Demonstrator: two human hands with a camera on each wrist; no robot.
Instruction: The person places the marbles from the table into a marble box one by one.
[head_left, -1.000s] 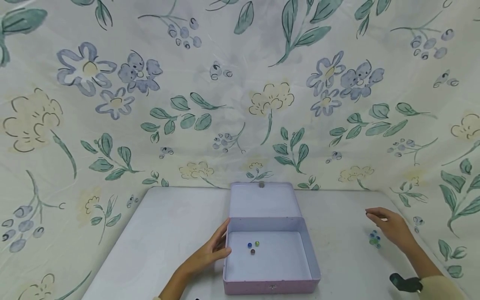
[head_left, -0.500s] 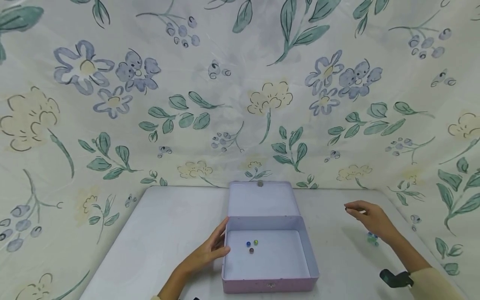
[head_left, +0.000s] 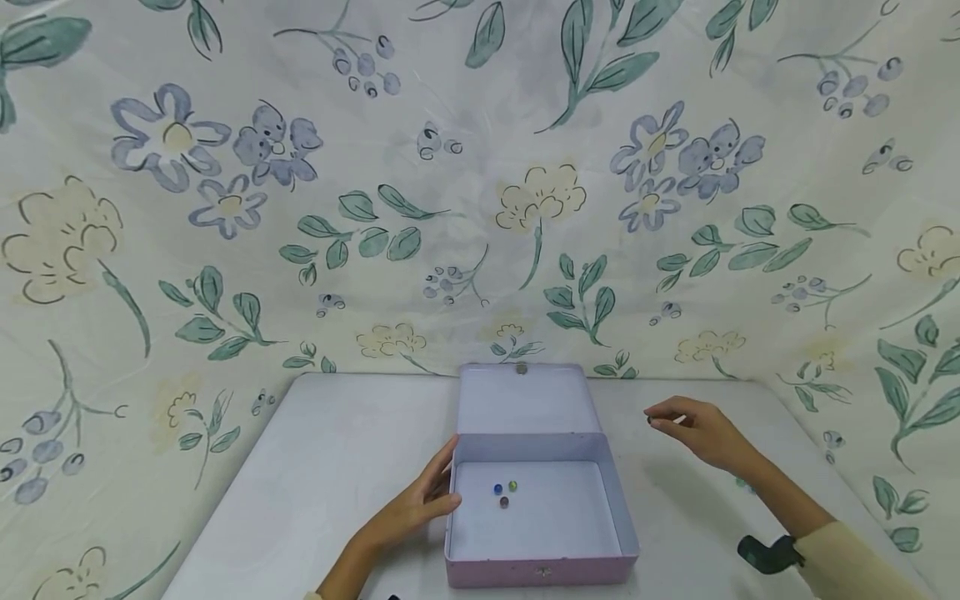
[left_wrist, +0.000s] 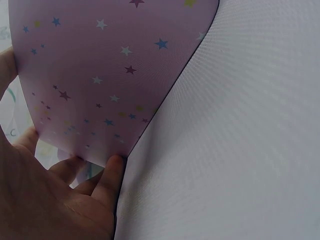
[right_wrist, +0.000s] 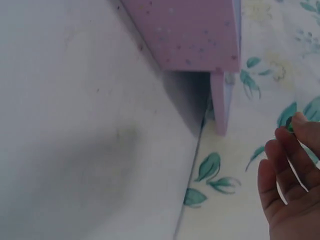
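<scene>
An open pink tin box (head_left: 542,572) with a pale lilac inside stands at the middle of the table. My left hand (head_left: 412,507) holds its left side, thumb at the rim and fingers along the outer wall; the left wrist view shows stars printed on that wall (left_wrist: 115,65). Inside lie a blue marble (head_left: 498,489), a yellow-green marble (head_left: 513,485) and a brownish marble (head_left: 504,502). Between thumb and index finger, my right hand (head_left: 701,435) pinches a small green and dark marble (right_wrist: 289,125), raised to the right of the box's lid.
Several more marbles (head_left: 742,483) lie on the white table (head_left: 360,417) at the right, mostly hidden behind my right forearm. The raised lid (head_left: 528,400) leans back near the flowered cloth (head_left: 450,208) at the table's far edge.
My right hand has moved left from beside the marble cluster toward the box, carrying the pinched marble. My forearm now covers most of the cluster. The left hand and the box stay put.
</scene>
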